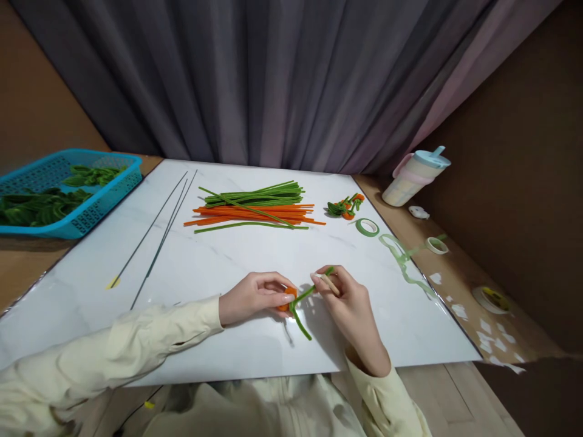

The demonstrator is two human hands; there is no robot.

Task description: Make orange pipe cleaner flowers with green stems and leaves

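My left hand pinches a small orange coil that looks made of pipe cleaner, just above the white board. A green pipe cleaner comes off the coil in two arms, one pointing down and one running up to the right. The fingers of my right hand are closed around the upper arm's end. A short wooden stick is also held in that hand. Beyond both hands lie a bundle of green pipe cleaners and a bundle of orange pipe cleaners.
Finished-looking orange and green pieces lie by a green tape roll. At left are thin dark wires and a blue basket of green leaf shapes. A tumbler, another tape roll and paper scraps line the right.
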